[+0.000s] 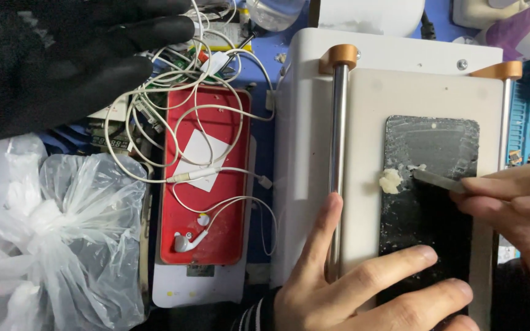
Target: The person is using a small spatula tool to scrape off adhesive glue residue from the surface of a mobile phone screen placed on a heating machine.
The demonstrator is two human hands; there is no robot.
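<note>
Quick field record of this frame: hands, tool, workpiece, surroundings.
left hand: left hand pressed flat, fingers on the black panel
right hand: right hand pinches a thin blade, tip on panel
residue: pale glue lump at panel's left edge
support: white machine with metal rod
beside: red tray with white earphones; plastic bag; black glove

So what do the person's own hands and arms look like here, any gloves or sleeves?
Both hands are bare, with no gloves or rings in view. The left hand shows short trimmed nails and a dark cuff with thin white stripes at the wrist. The right hand enters from the right edge; its wrist and any sleeve cannot be made out.
</note>
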